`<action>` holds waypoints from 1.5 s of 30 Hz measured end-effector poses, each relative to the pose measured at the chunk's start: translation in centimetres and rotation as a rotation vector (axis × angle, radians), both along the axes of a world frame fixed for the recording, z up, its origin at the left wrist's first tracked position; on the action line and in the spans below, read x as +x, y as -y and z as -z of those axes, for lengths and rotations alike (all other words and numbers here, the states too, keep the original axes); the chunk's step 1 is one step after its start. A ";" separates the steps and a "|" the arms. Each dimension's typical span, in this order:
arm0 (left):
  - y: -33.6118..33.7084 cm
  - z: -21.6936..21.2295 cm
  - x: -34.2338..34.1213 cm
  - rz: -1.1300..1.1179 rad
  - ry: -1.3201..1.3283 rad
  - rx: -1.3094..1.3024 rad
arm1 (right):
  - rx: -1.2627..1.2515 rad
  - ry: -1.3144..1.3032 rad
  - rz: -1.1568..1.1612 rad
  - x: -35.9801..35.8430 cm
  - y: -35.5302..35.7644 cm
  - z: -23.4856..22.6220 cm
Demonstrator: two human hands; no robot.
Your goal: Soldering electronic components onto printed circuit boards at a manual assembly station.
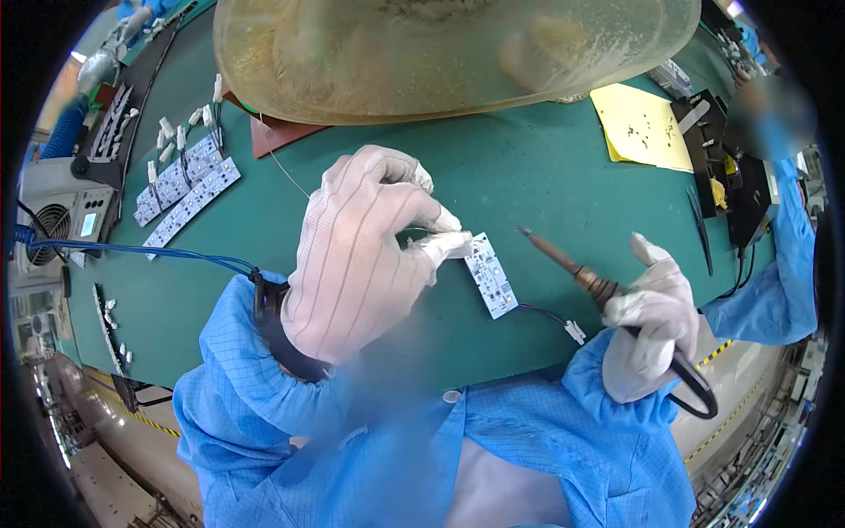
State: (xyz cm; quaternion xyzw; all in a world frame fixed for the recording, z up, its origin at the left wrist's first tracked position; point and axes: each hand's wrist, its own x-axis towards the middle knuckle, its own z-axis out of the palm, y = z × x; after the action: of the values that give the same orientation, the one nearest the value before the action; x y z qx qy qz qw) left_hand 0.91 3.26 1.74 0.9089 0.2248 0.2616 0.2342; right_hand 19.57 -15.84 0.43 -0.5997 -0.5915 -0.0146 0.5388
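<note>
Soldering is seemingly readied: board (492, 276) pinched by left hand (363, 246), iron (588, 277) gripped by right hand (653, 319); tip (525, 232) likely needed beside left grip

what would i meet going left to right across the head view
grey machine with a fan, long circuit board strips, left hand, small circuit board, soldering iron tip, right hand, another person's blue sleeve
</note>
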 end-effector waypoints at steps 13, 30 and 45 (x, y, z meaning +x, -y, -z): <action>-0.3 0.3 -0.3 -0.004 -0.056 0.002 | -0.093 -0.019 0.012 -1.7 -1.3 0.2; -0.2 0.1 -0.2 -0.009 -0.082 -0.023 | -0.127 -0.027 -0.007 -1.8 -1.3 0.4; -0.2 0.2 -0.2 -0.007 -0.085 -0.031 | -0.184 -0.016 -0.006 -1.6 -1.2 0.1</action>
State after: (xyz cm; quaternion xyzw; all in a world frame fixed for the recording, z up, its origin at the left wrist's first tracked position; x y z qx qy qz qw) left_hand 0.75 3.42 1.57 0.9148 0.2416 0.2199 0.2375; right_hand 17.96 -14.61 0.31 -0.6451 -0.5879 0.0462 0.4859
